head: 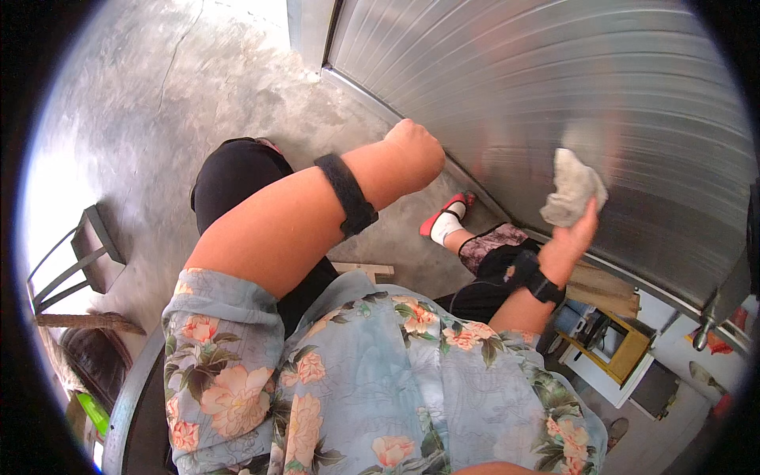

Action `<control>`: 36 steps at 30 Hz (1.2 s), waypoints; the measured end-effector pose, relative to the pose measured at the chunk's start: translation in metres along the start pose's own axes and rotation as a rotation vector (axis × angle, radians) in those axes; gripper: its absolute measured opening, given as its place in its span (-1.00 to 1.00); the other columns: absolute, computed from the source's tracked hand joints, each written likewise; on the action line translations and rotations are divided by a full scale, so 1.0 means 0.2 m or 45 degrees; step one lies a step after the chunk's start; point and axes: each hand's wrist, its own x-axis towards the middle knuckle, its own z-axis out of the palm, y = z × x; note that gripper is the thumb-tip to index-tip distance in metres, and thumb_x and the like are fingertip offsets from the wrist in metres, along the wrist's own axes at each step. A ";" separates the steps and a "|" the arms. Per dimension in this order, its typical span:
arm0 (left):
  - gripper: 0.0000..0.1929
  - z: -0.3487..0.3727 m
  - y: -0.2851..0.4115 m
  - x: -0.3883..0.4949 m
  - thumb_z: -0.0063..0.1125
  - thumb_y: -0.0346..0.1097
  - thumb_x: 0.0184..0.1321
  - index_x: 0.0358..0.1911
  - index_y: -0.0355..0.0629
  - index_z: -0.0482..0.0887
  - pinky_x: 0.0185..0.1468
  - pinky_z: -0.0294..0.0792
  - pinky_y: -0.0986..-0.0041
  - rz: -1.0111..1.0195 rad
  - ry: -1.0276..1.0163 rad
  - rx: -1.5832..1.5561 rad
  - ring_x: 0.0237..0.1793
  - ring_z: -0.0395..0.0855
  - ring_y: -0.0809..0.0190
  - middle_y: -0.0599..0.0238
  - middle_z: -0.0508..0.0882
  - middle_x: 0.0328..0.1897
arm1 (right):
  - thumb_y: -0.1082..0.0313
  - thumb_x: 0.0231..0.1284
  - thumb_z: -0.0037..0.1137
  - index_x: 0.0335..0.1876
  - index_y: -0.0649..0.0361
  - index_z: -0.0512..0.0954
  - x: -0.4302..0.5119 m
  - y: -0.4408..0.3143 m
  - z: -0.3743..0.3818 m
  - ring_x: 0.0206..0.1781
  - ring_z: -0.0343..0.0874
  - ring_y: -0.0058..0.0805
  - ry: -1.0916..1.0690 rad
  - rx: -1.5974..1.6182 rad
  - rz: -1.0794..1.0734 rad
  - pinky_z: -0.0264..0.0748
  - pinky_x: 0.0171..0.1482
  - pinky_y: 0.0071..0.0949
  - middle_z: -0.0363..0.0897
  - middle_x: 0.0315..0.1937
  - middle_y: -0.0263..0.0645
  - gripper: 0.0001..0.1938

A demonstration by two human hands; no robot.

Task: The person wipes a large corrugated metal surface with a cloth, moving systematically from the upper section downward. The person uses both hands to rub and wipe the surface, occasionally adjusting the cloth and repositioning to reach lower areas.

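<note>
My left hand (pixel 415 155) is bent down at the wrist near the lower edge of a ribbed metal panel (pixel 499 101). Its fingers are hidden, so whether it holds anything cannot be told. A black strap circles the left forearm. On the right, my right hand (pixel 575 230) has a crumpled whitish-grey cloth (pixel 573 189) in it, held up at the panel's shiny surface. The fingers are mostly behind the cloth; whether the cloth touches the panel is unclear. A black band sits on the right wrist too.
Below the hands are my legs and a red shoe (pixel 446 215) on the concrete floor (pixel 225 89). A dark metal frame (pixel 98 252) stands at the left. At the lower right are a yellow frame (pixel 630 356), a wooden board (pixel 602 290) and a metal handle (pixel 703 332).
</note>
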 end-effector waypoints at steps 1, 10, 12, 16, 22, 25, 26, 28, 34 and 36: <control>-0.90 -0.01 0.01 0.00 0.15 -0.31 0.09 -0.37 -0.10 0.71 -0.15 0.50 0.25 0.009 -0.010 0.011 -0.20 0.73 0.05 0.21 0.73 -0.38 | 0.14 0.41 -0.01 0.28 0.32 0.40 0.06 0.09 0.01 0.21 0.54 -0.19 0.026 0.101 0.217 0.47 0.23 -0.17 0.52 0.20 -0.10 -0.52; -0.80 0.00 0.12 -0.02 0.16 -0.24 0.11 -0.23 -0.10 0.71 -0.07 0.39 0.31 0.130 -0.099 0.026 -0.12 0.67 0.13 0.25 0.71 -0.26 | 0.18 0.42 -0.08 0.25 0.29 0.43 0.20 0.94 0.03 0.19 0.55 -0.12 0.013 0.265 0.971 0.52 0.17 -0.11 0.53 0.19 -0.09 -0.57; -0.80 0.00 0.14 -0.02 0.16 -0.23 0.11 -0.22 -0.09 0.71 -0.08 0.38 0.32 0.151 -0.103 0.067 -0.12 0.66 0.14 0.26 0.71 -0.25 | 0.17 0.41 -0.09 0.23 0.27 0.44 0.21 1.09 0.06 0.19 0.55 -0.12 0.061 0.191 1.065 0.54 0.14 -0.11 0.54 0.18 -0.10 -0.58; -0.82 0.00 0.15 -0.01 0.17 -0.22 0.10 -0.26 -0.07 0.71 -0.11 0.36 0.32 0.163 -0.147 0.047 -0.12 0.65 0.15 0.31 0.69 -0.28 | 0.33 0.28 0.03 0.21 0.27 0.46 0.26 1.40 0.07 0.16 0.56 -0.20 0.081 0.184 1.264 0.52 0.14 -0.25 0.57 0.14 -0.13 -0.60; -0.83 -0.01 0.12 0.01 0.17 -0.23 0.10 -0.28 -0.06 0.71 -0.12 0.36 0.34 0.151 -0.156 0.062 -0.13 0.65 0.17 0.33 0.69 -0.29 | 0.59 -0.03 0.21 0.19 0.26 0.47 0.35 1.94 -0.05 0.14 0.57 -0.26 -0.712 -0.485 0.781 0.43 0.18 -0.41 0.61 0.08 -0.10 -0.46; -0.83 -0.02 0.11 0.01 0.18 -0.24 0.09 -0.27 -0.05 0.71 -0.12 0.36 0.34 0.132 -0.187 0.049 -0.12 0.65 0.17 0.33 0.69 -0.28 | 0.50 0.05 0.16 0.15 0.25 0.51 0.35 2.01 0.00 0.14 0.58 -0.23 -0.592 -0.224 0.927 0.46 0.16 -0.34 0.62 0.06 -0.10 -0.55; -0.83 -0.02 0.11 0.01 0.19 -0.24 0.08 -0.26 -0.05 0.71 -0.11 0.36 0.34 0.124 -0.219 0.030 -0.12 0.65 0.18 0.33 0.69 -0.28 | 0.46 0.10 0.14 0.12 0.24 0.53 0.34 1.98 0.03 0.14 0.59 -0.23 -0.487 -0.102 1.050 0.48 0.15 -0.31 0.63 0.05 -0.11 -0.60; -0.83 -0.02 0.11 0.01 0.19 -0.25 0.08 -0.26 -0.05 0.71 -0.11 0.37 0.34 0.118 -0.225 0.032 -0.11 0.65 0.18 0.33 0.69 -0.29 | 0.38 0.20 0.09 0.08 0.23 0.56 0.31 1.88 0.09 0.12 0.60 -0.22 -0.265 0.148 1.275 0.52 0.13 -0.25 0.64 0.04 -0.12 -0.67; -0.85 0.00 0.10 0.00 0.20 -0.24 0.08 -0.29 -0.05 0.70 -0.11 0.38 0.33 0.125 -0.104 0.041 -0.13 0.66 0.16 0.32 0.69 -0.30 | 0.23 0.35 -0.02 0.02 0.23 0.58 0.22 1.38 0.11 0.08 0.62 -0.19 -0.116 0.316 1.220 0.60 0.06 -0.12 0.64 0.02 -0.12 -0.70; -0.85 0.01 0.10 0.00 0.20 -0.25 0.07 -0.30 -0.05 0.70 -0.11 0.39 0.32 0.103 -0.086 0.022 -0.14 0.66 0.15 0.31 0.70 -0.30 | 0.23 0.34 0.00 0.10 0.28 0.53 0.19 1.21 0.10 0.07 0.62 -0.13 0.032 0.354 1.227 0.60 0.06 -0.07 0.61 0.07 -0.10 -0.65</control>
